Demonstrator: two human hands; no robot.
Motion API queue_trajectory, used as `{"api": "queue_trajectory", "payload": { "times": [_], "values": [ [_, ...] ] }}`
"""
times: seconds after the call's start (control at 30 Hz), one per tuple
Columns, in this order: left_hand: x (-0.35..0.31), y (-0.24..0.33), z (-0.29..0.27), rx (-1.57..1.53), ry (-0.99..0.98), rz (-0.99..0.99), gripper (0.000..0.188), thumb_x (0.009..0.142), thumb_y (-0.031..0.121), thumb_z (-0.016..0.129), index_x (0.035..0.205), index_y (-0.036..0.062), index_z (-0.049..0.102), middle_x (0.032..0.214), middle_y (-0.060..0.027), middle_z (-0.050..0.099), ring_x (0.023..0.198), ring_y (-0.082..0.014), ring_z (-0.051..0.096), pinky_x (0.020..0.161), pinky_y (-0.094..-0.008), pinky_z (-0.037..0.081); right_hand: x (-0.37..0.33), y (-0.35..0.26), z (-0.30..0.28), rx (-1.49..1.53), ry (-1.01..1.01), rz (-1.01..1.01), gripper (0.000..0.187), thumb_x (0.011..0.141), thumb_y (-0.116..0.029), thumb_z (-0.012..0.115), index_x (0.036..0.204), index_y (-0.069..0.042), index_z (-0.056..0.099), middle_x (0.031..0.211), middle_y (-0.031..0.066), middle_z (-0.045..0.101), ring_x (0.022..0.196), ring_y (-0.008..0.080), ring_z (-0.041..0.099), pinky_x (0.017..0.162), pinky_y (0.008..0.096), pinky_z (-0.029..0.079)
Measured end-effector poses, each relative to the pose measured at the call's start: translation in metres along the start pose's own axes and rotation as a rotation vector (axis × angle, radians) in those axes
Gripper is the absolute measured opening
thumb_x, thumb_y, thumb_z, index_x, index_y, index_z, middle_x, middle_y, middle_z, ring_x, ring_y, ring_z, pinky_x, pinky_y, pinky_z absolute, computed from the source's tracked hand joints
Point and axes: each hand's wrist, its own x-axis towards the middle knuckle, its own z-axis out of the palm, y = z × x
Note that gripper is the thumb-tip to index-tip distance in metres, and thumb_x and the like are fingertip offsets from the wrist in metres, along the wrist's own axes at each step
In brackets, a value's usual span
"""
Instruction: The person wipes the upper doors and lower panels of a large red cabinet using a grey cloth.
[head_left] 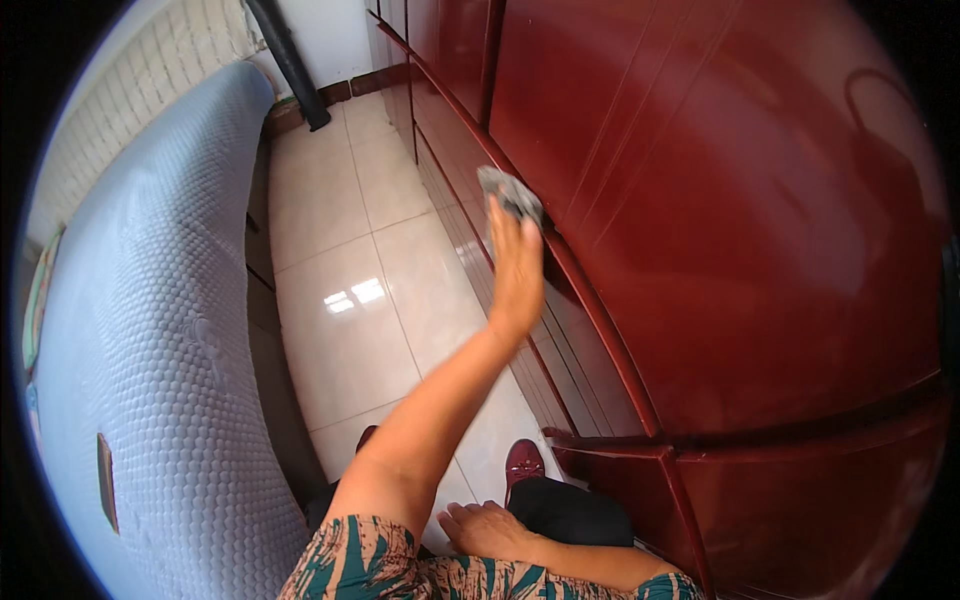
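Note:
My left arm reaches up and across to a dark red glossy wardrobe (720, 220). There my left hand (517, 270) is closed on a grey cloth (512, 192), pressing it to the raised trim (595, 300) that runs along the wardrobe front. The hand is slightly blurred, and its palm side is hidden. My right hand (485, 528) lies low in front of my body, near my dark trouser leg (570, 512). Its fingers are loosely spread and hold nothing.
A bed with a light blue quilted cover (170, 330) runs along the left, with a dark flat rectangular object (107, 483) on it. Pale floor tiles (340, 350) form a narrow aisle. At the far end are a black pipe (290, 65) and a pale ribbed radiator (170, 60).

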Motion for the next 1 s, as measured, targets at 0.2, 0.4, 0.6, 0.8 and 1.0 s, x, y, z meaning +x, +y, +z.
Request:
{"api": "queue_trajectory", "payload": {
  "times": [0.2,0.4,0.6,0.8,1.0],
  "values": [
    [0.044,-0.009,-0.021,-0.125,-0.027,-0.114,0.073,0.1,0.049,0.026,0.148,-0.0029,0.008,0.156,-0.0191,0.005,0.145,-0.0296,0.002,0.117,-0.0364,0.005,0.001,0.005,0.016,-0.006,0.029,-0.046,0.035,0.083,-0.021,0.058,0.111,-0.002,0.049,0.096,0.0155,0.057,0.083,0.0323,0.064,0.067,0.0447,0.05],
    [-0.095,-0.001,0.006,-0.037,-0.182,0.074,0.076,0.098,0.047,0.035,0.148,-0.0046,0.011,0.155,-0.0246,-0.003,0.145,-0.0377,-0.002,0.116,-0.0438,0.005,0.012,0.001,0.005,0.021,-0.166,0.071,0.036,0.083,-0.024,0.057,0.111,-0.002,0.052,0.101,0.0172,0.06,0.093,0.0332,0.064,0.076,0.0484,0.05],
    [-0.198,0.05,0.009,0.032,-0.476,0.108,0.074,0.096,0.037,0.047,0.151,0.0071,0.007,0.155,-0.0234,-0.01,0.143,-0.0427,-0.006,0.114,-0.0507,0.007,0.006,-0.002,0.029,0.479,-0.207,0.193,0.041,0.089,-0.022,0.047,0.126,-0.003,0.053,0.13,0.0209,0.053,0.122,0.0353,0.047,0.104,0.0399,0.037],
    [-0.206,0.067,0.008,-0.001,-0.518,0.043,0.074,0.097,0.035,0.046,0.151,0.0053,0.005,0.154,-0.0268,-0.01,0.143,-0.0436,-0.007,0.114,-0.0503,0.006,-0.003,-0.016,0.049,0.372,-0.164,0.139,0.042,0.09,-0.022,0.047,0.126,-0.004,0.053,0.131,0.0206,0.052,0.123,0.0347,0.046,0.104,0.0395,0.036],
    [-0.202,0.074,0.003,-0.073,-0.336,-0.005,0.051,0.096,0.018,0.045,0.144,0.0061,0.032,0.153,-0.0204,0.013,0.143,-0.0348,0.014,0.115,-0.0424,0.015,-0.01,-0.021,0.052,0.294,-0.12,0.121,0.042,0.09,-0.023,0.047,0.127,-0.004,0.053,0.131,0.0203,0.052,0.123,0.0341,0.046,0.104,0.0391,0.036]
  ]
}}
